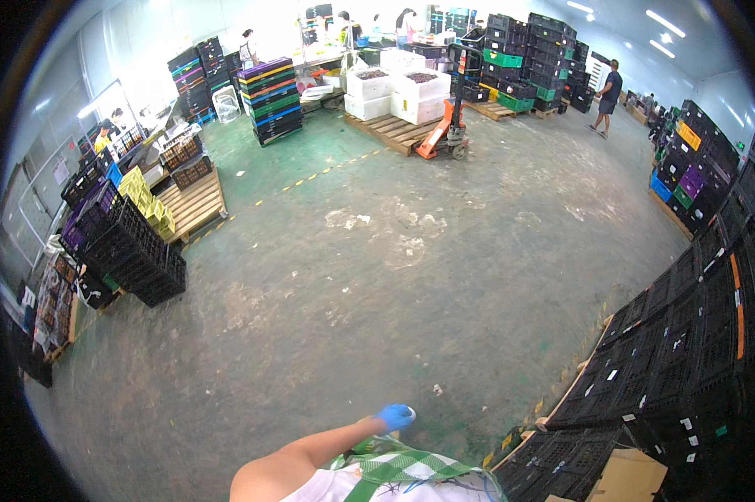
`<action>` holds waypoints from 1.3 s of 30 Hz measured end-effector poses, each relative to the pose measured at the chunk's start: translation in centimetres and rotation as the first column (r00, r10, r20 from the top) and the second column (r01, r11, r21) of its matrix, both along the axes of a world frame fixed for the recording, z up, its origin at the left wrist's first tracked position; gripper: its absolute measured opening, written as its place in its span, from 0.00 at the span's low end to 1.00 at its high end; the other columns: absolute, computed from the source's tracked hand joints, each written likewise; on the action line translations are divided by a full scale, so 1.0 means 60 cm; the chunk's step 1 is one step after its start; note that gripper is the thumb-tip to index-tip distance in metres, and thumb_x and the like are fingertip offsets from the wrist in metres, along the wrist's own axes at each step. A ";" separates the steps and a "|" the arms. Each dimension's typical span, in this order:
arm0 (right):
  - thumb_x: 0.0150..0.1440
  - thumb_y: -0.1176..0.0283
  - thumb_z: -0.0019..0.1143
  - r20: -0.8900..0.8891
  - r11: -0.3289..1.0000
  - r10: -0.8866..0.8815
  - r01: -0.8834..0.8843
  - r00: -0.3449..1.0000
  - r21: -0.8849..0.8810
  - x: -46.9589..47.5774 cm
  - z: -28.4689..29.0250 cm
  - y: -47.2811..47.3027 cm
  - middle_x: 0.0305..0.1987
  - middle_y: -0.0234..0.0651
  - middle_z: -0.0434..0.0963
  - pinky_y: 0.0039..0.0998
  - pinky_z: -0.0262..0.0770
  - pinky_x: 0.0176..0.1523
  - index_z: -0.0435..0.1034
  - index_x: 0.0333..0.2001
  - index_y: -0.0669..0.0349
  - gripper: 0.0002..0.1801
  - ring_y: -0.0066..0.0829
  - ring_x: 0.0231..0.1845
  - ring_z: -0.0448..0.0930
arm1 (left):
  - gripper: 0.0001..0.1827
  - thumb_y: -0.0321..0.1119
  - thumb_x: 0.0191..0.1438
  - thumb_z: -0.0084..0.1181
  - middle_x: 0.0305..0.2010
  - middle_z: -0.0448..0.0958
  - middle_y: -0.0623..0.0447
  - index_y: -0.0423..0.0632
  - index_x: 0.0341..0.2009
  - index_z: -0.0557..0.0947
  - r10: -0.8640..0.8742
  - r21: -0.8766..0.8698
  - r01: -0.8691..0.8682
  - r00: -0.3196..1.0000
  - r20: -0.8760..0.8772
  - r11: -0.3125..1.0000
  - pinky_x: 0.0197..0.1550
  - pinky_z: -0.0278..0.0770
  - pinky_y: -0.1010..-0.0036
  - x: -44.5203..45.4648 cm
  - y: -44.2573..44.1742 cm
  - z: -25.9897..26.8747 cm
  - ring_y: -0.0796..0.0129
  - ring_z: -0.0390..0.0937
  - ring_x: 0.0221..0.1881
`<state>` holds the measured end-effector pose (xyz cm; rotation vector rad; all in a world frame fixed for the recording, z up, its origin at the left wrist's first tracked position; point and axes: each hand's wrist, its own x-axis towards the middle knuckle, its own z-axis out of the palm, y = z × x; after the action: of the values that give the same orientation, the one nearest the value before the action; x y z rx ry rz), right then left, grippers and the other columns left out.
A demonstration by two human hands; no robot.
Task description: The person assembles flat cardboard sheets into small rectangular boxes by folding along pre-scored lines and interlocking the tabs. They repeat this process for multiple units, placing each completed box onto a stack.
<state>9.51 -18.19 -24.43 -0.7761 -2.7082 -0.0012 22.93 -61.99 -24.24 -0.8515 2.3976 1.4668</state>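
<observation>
My left hand (394, 416), in a blue glove, is bent in front of my body at the bottom middle. Its fingers are closed around a small white object (411, 413); only its edge shows past the fingers, too little to name it. Below the hand is the green-and-white checked apron (409, 465) over my white shirt. My right hand is out of view. Ahead stretches a worn grey-green concrete floor (365, 314).
Stacked black crates (654, 351) line the right, beside a cardboard box (628, 477). More crates (132, 245) stand at left. Ahead, an orange pallet jack (439, 133) meets a wooden pallet (387, 133) bearing white foam boxes (420, 94). A person (608, 94) walks at far right; others work behind.
</observation>
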 end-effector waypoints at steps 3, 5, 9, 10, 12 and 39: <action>0.50 0.51 0.37 0.002 1.000 -0.005 0.005 1.000 0.000 0.000 -0.001 0.002 0.47 0.46 0.64 0.42 0.60 0.48 0.60 0.46 0.63 0.28 0.44 0.48 0.62 | 0.18 0.45 0.43 0.44 0.26 0.75 0.46 0.46 0.32 0.77 0.009 0.031 -0.009 1.000 0.004 0.999 0.33 0.70 0.69 -0.005 0.001 0.010 0.59 0.73 0.27; 0.50 0.51 0.37 0.004 1.000 -0.005 0.005 1.000 -0.002 -0.001 -0.002 0.002 0.47 0.46 0.63 0.42 0.60 0.48 0.60 0.46 0.63 0.28 0.44 0.48 0.62 | 0.18 0.45 0.43 0.45 0.25 0.75 0.47 0.46 0.33 0.77 0.018 0.021 -0.018 1.000 0.022 1.000 0.32 0.71 0.70 -0.005 0.002 0.004 0.61 0.74 0.25; 0.50 0.51 0.37 0.006 1.000 -0.007 0.007 1.000 -0.004 -0.002 -0.005 0.004 0.47 0.46 0.63 0.42 0.60 0.48 0.60 0.46 0.63 0.28 0.44 0.48 0.62 | 0.18 0.44 0.43 0.46 0.25 0.75 0.47 0.47 0.35 0.76 0.061 0.085 -0.066 0.996 0.059 0.994 0.32 0.71 0.71 -0.008 0.003 -0.003 0.63 0.74 0.26; 0.50 0.51 0.37 0.006 1.000 -0.009 0.009 1.000 -0.004 -0.001 -0.006 0.006 0.47 0.46 0.63 0.42 0.60 0.48 0.60 0.46 0.63 0.28 0.44 0.48 0.62 | 0.17 0.44 0.43 0.46 0.26 0.75 0.47 0.47 0.35 0.76 0.047 0.073 -0.052 0.996 0.070 0.996 0.32 0.71 0.71 -0.010 0.003 0.006 0.63 0.74 0.26; 0.50 0.51 0.36 0.007 1.000 -0.012 0.012 1.000 -0.005 -0.001 -0.007 0.010 0.47 0.46 0.63 0.42 0.60 0.48 0.60 0.46 0.63 0.28 0.44 0.48 0.62 | 0.17 0.44 0.43 0.46 0.26 0.75 0.48 0.47 0.34 0.76 0.031 0.061 -0.036 0.996 0.081 0.997 0.32 0.71 0.71 -0.011 0.003 0.007 0.63 0.74 0.26; 0.51 0.51 0.35 0.020 1.000 -0.003 0.003 1.000 -0.012 0.008 -0.008 0.050 0.49 0.45 0.62 0.43 0.59 0.49 0.59 0.47 0.61 0.28 0.45 0.50 0.60 | 0.15 0.41 0.40 0.46 0.20 0.73 0.47 0.40 0.22 0.76 0.072 0.156 -0.088 0.991 0.109 0.984 0.25 0.69 0.70 -0.012 0.006 0.022 0.64 0.72 0.20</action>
<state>10.00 -15.17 -24.91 -0.7872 -2.7285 0.0068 22.23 -61.65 -22.90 -0.9696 2.1615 1.5795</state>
